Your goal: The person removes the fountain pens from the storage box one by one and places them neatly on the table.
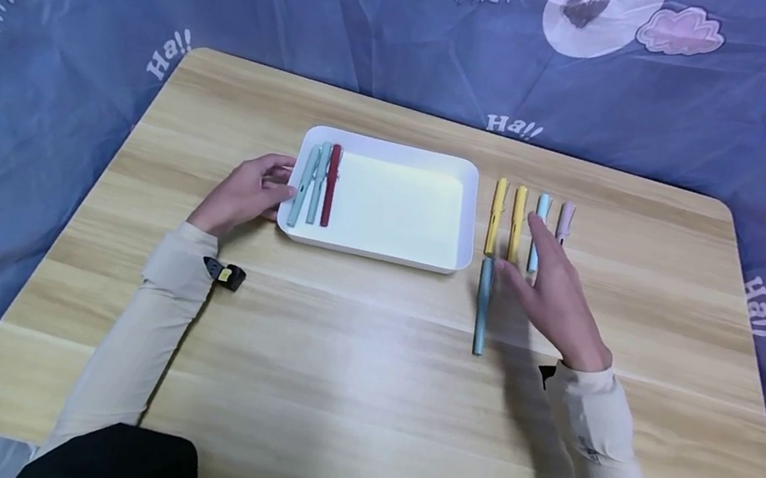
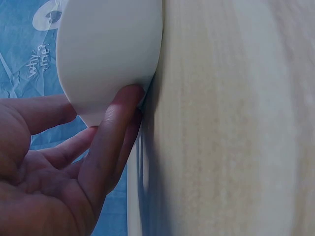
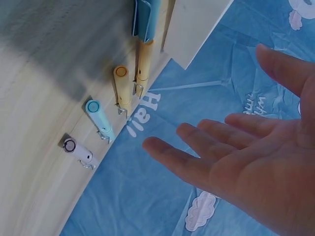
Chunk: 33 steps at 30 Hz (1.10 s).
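My left hand (image 1: 246, 193) grips the left end of a white tray (image 1: 380, 255), thumb at the rim and fingers against its outer wall (image 2: 108, 54). In the tray's left part, two teal pens (image 1: 304, 186) and a dark red pen (image 1: 330, 186) lie side by side. Over the table to the right of the tray, my right hand (image 1: 556, 298) is spread with nothing between its fingers. Its thumb tip appears close to the end of a blue-teal pen (image 1: 482, 306). Beyond lie two yellow pens (image 1: 496, 216), a light blue pen (image 1: 535, 252) and a lilac pen (image 1: 565, 219), partly covered by the hand.
The wooden table (image 1: 358, 387) has rounded corners. A blue patterned cloth (image 1: 389, 20) hangs behind and around it. Around my left wrist is a strap with a small black device (image 1: 225, 274). The row of pens lies near the table's far edge.
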{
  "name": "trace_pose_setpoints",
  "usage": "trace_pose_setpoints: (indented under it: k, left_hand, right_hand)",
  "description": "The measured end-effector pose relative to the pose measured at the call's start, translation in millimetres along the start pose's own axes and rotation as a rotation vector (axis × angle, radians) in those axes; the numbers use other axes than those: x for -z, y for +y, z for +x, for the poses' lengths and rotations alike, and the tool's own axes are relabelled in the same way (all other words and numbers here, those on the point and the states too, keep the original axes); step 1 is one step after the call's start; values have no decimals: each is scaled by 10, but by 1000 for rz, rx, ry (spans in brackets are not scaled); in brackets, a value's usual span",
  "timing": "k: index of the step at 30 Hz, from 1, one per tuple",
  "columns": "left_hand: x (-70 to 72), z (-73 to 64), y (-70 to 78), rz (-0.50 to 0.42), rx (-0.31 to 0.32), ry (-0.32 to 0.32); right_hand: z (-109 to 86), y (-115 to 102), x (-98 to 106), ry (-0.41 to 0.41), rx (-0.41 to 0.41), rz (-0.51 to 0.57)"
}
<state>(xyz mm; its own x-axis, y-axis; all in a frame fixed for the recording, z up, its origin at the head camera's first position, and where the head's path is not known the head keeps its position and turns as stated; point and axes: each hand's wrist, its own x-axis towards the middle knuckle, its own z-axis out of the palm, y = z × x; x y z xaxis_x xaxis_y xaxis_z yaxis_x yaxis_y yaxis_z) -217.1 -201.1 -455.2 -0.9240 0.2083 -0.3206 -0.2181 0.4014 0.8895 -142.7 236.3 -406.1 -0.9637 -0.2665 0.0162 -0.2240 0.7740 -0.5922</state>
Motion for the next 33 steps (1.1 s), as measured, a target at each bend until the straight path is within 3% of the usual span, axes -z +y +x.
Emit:
trace_pose_setpoints:
  k: [9, 20, 33]
  left_hand:
    - [79, 111, 116, 31, -29, 27]
    - [56, 76, 50, 22, 16, 23]
    - [22, 45, -24, -2, 23, 6]
  right_hand:
    - [207, -92, 87, 42, 30, 7]
    - [394, -224, 0, 19, 47, 32]
    - [600, -373, -184, 5, 52, 63]
